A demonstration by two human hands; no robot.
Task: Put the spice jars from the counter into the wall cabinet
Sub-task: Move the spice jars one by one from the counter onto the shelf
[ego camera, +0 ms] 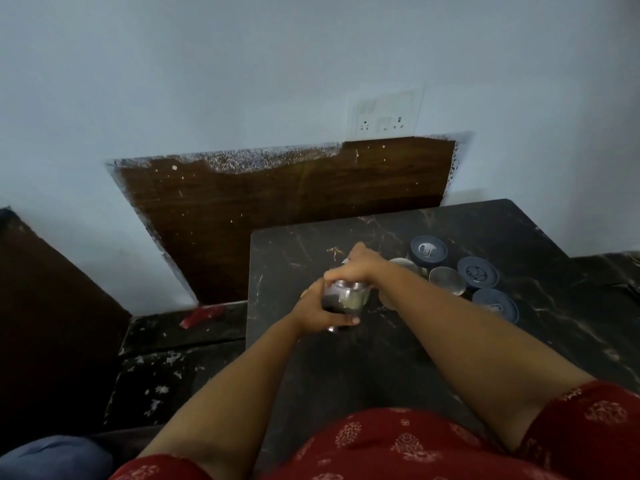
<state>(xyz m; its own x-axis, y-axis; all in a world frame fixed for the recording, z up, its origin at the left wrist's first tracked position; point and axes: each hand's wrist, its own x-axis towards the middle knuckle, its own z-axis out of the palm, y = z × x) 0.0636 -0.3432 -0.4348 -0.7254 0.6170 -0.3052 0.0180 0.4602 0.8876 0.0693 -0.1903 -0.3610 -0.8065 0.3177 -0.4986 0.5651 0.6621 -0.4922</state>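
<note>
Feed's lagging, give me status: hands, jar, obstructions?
Left hand and right hand both gripping glass spice jar. Blue-lidded jars wait on counter. Cabinet not visible.

A dark marbled counter (346,368) carries a cluster of jars — three blue-lidded (428,251), others clear-lidded (446,280) — near its right side.

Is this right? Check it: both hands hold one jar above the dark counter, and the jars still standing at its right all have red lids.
Not quite. In the head view the lids are dark blue or clear, not red. Both the left hand and right hand do hold the jar above the counter.
</note>
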